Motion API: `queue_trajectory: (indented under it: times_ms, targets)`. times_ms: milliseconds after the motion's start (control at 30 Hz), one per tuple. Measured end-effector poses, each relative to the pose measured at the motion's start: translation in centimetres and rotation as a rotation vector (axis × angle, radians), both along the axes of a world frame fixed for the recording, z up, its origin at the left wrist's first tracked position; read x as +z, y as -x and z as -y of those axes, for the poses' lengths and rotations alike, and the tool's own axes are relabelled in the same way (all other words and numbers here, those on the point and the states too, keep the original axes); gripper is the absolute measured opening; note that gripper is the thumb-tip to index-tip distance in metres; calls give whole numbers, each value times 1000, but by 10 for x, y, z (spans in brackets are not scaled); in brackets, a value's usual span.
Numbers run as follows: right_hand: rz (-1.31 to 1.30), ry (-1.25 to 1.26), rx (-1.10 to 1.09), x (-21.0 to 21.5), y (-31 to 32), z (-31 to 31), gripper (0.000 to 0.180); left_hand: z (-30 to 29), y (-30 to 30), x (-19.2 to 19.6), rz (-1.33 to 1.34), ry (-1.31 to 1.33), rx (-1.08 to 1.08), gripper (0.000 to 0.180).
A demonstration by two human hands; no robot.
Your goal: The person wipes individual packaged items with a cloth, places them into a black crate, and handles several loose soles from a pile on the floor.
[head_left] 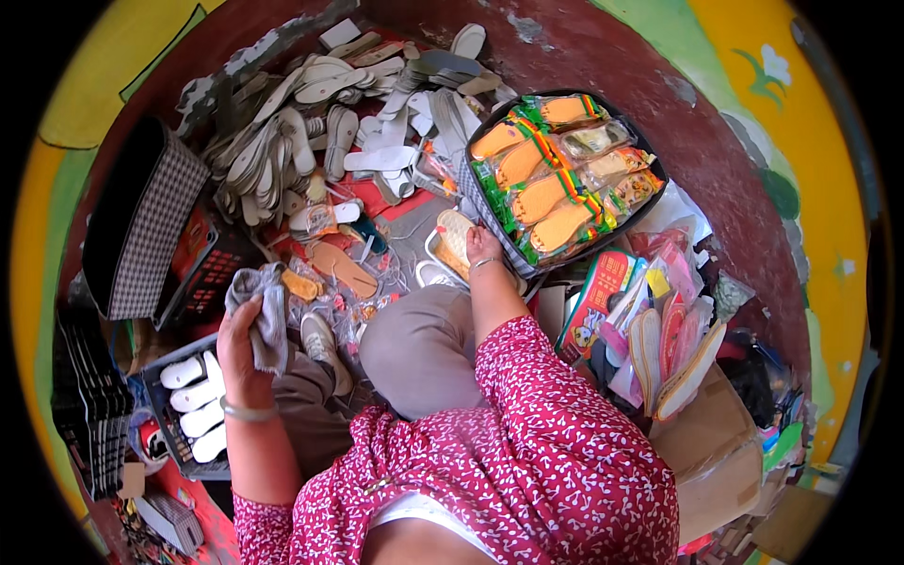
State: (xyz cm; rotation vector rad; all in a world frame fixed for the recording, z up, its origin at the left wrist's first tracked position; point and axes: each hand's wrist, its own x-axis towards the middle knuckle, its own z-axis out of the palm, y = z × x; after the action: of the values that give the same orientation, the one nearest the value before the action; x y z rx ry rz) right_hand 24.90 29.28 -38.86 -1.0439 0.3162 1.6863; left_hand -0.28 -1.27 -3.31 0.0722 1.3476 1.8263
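My left hand (243, 350), raised at the left, is closed round a crumpled grey cloth (260, 306). In front of my knees lies a cream and tan woven-looking insole (454, 235) with a white-rimmed piece (431, 247) under or around it. My right hand (483, 247) has its fingers closed at the insole's right edge; how far they wrap beneath it is hidden. Just right of that hand stands a checked, open case (499, 231) filled with several packaged orange insoles (541, 198).
Many grey and white soles (282, 160) are heaped against the far wall. A grey crate (155, 395) of white soles stands left, below a checked case lid (155, 226). At right, bundled insoles (659, 353) lean over a cardboard box (711, 452). Scraps litter the floor.
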Motion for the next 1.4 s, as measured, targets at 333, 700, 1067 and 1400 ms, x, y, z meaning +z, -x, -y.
queue_trajectory:
  times_ms: [333, 700, 1067, 1400]
  targets:
    - [-13, -165, -209, 41, -30, -27, 23, -8, -2, -5, -75, 105, -57, 29]
    - [-6, -116, -35, 45, -70, -67, 33, -8, -12, 2, -55, 47, -29, 28]
    - [151, 15, 73, 37, -143, -108, 38, 11, -6, 18, -19, 0, 26, 31]
    - [463, 236, 461, 78, -128, -70, 30, 17, -8, 22, -15, 36, 28, 28]
